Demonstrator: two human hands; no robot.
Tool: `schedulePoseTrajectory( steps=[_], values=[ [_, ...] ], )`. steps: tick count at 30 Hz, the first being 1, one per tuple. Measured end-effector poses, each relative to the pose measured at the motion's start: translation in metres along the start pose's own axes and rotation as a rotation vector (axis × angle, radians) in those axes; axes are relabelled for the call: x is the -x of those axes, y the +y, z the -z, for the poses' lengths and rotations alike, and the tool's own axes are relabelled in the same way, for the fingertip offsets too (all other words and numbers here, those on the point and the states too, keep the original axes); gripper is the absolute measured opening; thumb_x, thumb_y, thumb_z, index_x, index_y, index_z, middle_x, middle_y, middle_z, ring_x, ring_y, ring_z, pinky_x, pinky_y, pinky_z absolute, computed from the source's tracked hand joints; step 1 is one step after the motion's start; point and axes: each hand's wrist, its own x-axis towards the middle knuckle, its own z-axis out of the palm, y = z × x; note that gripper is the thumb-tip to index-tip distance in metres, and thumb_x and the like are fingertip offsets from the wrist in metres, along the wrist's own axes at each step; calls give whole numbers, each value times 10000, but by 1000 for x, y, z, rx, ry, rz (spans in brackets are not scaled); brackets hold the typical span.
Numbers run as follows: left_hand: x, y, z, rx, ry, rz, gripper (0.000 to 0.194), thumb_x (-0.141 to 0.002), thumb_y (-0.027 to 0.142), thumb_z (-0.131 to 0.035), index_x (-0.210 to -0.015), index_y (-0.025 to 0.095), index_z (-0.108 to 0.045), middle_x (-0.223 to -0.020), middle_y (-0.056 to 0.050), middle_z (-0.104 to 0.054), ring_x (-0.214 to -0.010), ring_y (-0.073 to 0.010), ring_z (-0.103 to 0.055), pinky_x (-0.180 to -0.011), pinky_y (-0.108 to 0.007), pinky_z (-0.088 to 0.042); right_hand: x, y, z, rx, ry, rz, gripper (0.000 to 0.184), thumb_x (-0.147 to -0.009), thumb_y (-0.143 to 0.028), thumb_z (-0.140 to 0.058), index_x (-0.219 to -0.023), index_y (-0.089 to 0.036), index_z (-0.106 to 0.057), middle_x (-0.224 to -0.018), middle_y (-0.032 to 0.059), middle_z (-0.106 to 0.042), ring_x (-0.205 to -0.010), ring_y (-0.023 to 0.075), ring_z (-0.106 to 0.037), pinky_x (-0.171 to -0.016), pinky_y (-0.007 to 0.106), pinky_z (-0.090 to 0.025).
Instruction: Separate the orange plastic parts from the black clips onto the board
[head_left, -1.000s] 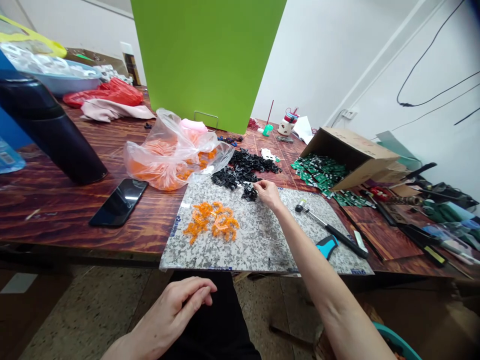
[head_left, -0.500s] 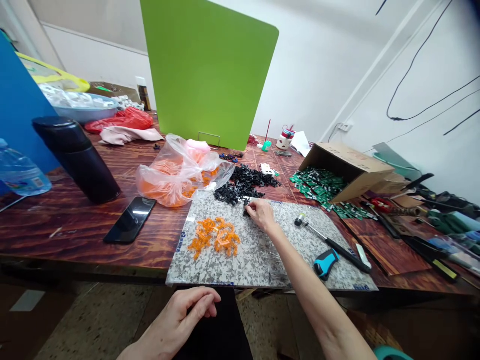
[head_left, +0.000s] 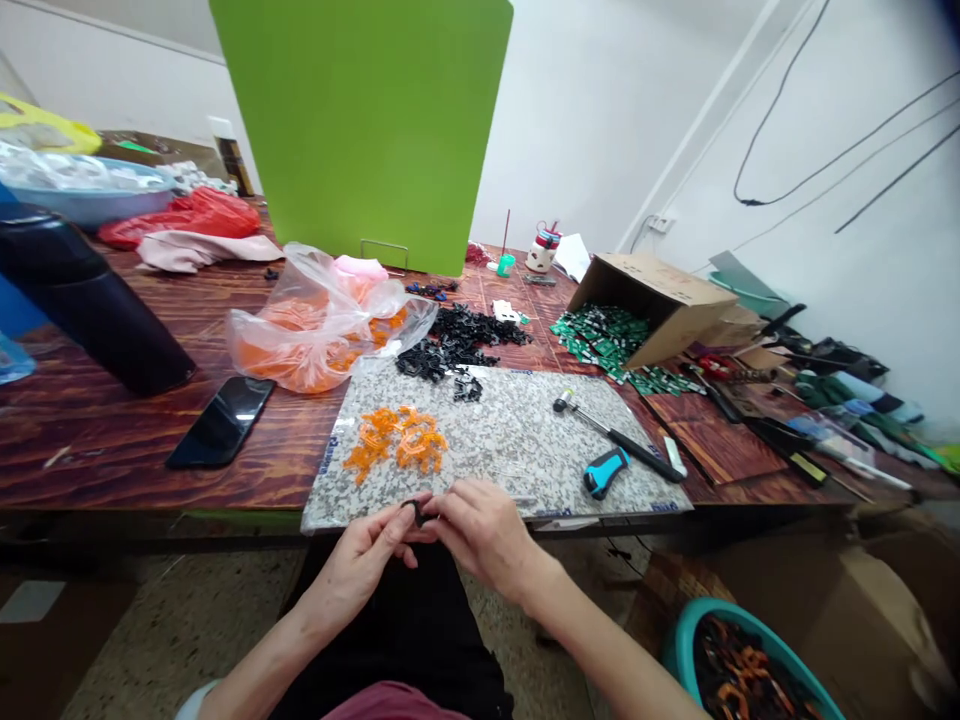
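Just off the front edge of the speckled stone slab (head_left: 510,440), my left hand (head_left: 371,550) and my right hand (head_left: 484,535) meet over my lap. Between their fingertips is a small black plastic part (head_left: 418,514), gripped from both sides; fingers hide most of its shape. Orange plastic pieces (head_left: 397,440) lie in a loose cluster on the slab, beyond my left hand. A few black pieces (head_left: 467,387) lie at the slab's back edge, close to a larger heap of black pieces (head_left: 457,340).
A clear bag of orange parts (head_left: 300,345) and a phone (head_left: 221,422) are to the left. A mallet (head_left: 619,436) and a blue-black tool (head_left: 606,472) rest on the slab's right. A cardboard box (head_left: 656,300) spills green pieces. A teal tub (head_left: 686,650) stands low right.
My right hand has come back from the black pieces to my left hand, bringing a black part. Both hands now grip it. The view has shifted to the right and downward.
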Motion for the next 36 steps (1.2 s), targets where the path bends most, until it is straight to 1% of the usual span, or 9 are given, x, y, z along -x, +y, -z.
schedulePoseTrajectory(
  steps=[3, 6, 13, 16, 19, 23, 26, 31, 36],
  values=[
    [2, -3, -8, 47, -17, 59, 412, -821, 475, -597, -1050, 149, -705, -823, -51, -738, -609, -144, -611, -640, -260, -494, 15, -10, -6, 14, -23, -21, 210, -936, -272, -439, -914, -163, -617, -782, 63, -624, -722, 180, -539, -654, 297, -406],
    [3, -4, -11, 124, -32, 127, 401, -796, 472, -629, -999, 139, -723, -885, -75, -747, -656, -174, -651, -624, -271, -517, 20, -2, -2, -85, -39, -54, 186, -922, -287, -475, -967, -182, -621, -803, 53, -641, -748, 173, -563, -677, 284, -427],
    [11, -1, -1, 304, 130, 203, 420, -713, 493, -708, -959, 153, -706, -1067, -112, -719, -918, -298, -694, -652, -293, -546, 25, 83, 27, 43, 91, -636, 173, -865, -319, -538, -914, -194, -648, -908, 64, -669, -740, 171, -588, -722, 295, -441],
    [12, 1, 5, 349, 135, 182, 421, -747, 487, -679, -990, 144, -676, -1026, -125, -734, -954, -302, -685, -698, -307, -547, 31, 116, 30, 106, 72, -745, 151, -803, -327, -586, -780, -193, -652, -796, 49, -664, -699, 178, -581, -678, 291, -420],
    [11, 5, 11, 388, 146, 161, 398, -756, 475, -677, -963, 135, -672, -996, -123, -743, -935, -297, -693, -708, -313, -551, 30, 125, 29, 116, 41, -785, 195, -782, -329, -582, -642, -197, -614, -644, 21, -625, -624, 168, -560, -608, 268, -389],
    [8, 10, 14, 441, 181, 161, 418, -710, 487, -714, -899, 116, -689, -891, -114, -760, -837, -285, -719, -680, -325, -564, 15, 96, 31, 72, 67, -760, 241, -841, -352, -510, -690, -185, -594, -623, 29, -602, -575, 166, -539, -578, 275, -388],
    [5, 11, 14, 479, 210, 161, 435, -694, 496, -724, -892, 109, -704, -903, -116, -759, -820, -275, -722, -707, -336, -567, -1, 46, 25, -74, 67, -670, 248, -879, -391, -485, -779, -195, -597, -627, 8, -597, -541, 142, -531, -539, 250, -408],
    [3, 15, 12, 547, 196, 104, 370, -710, 429, -742, -912, 120, -723, -913, -85, -761, -847, -251, -715, -773, -332, -562, -18, -33, -7, -424, 104, -439, 138, -892, -261, -506, -813, -193, -597, -701, 10, -620, -587, 115, -560, -557, 216, -444],
    [5, 14, 12, 595, 154, 58, 306, -780, 391, -693, -944, 135, -723, -900, -82, -766, -885, -243, -704, -853, -364, -534, -21, -49, -27, -457, 137, -393, 134, -886, -201, -501, -790, -176, -590, -664, 1, -592, -551, 96, -535, -539, 199, -431]
  ],
)
